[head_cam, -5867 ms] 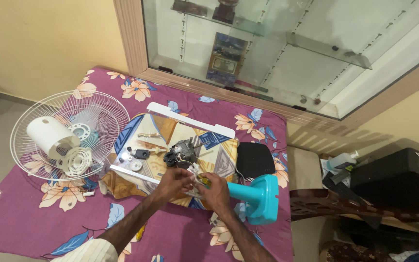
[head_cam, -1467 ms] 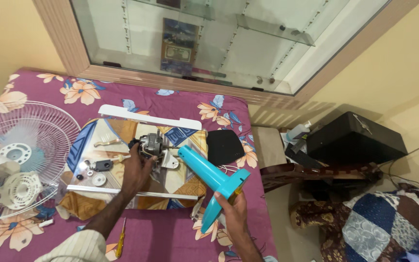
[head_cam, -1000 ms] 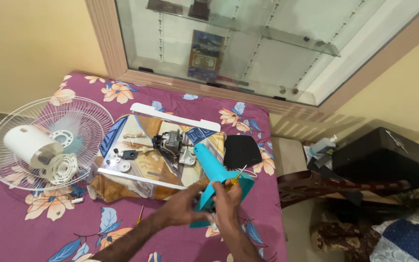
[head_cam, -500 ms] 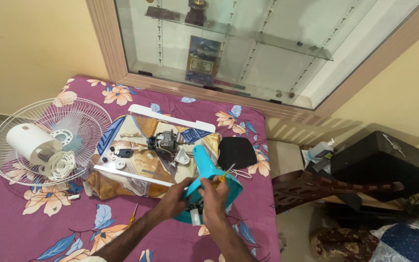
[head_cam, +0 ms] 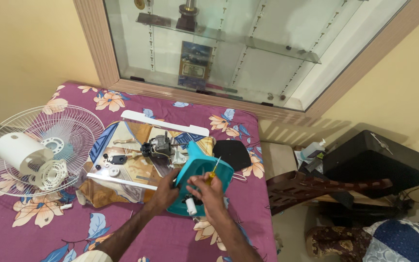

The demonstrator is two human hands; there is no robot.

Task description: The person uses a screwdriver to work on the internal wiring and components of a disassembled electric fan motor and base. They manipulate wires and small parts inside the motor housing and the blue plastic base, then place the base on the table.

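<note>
A turquoise plastic fan base [head_cam: 204, 170] is held upright over the purple floral cloth. My left hand [head_cam: 165, 190] grips its left edge. My right hand [head_cam: 208, 190] holds a small yellow-handled screwdriver [head_cam: 213, 172] against the underside of the base, near a white knob [head_cam: 191, 206]. Behind the base, a fan motor [head_cam: 159, 144] with loose wires lies on a patterned board [head_cam: 122, 165], with several small black and white parts beside it.
A white wire fan guard [head_cam: 81, 123] with white housings on it lies at left. A black pad [head_cam: 233, 154] sits right of the board. At right are a dark wooden piece [head_cam: 316, 187], a black box [head_cam: 379, 160] and a bottle. Behind stands a glass cabinet [head_cam: 229, 48].
My right hand lifted the turquoise base from the cloth and brought it in front of me. Both hands closed on it, and the base turned so its underside faces me.
</note>
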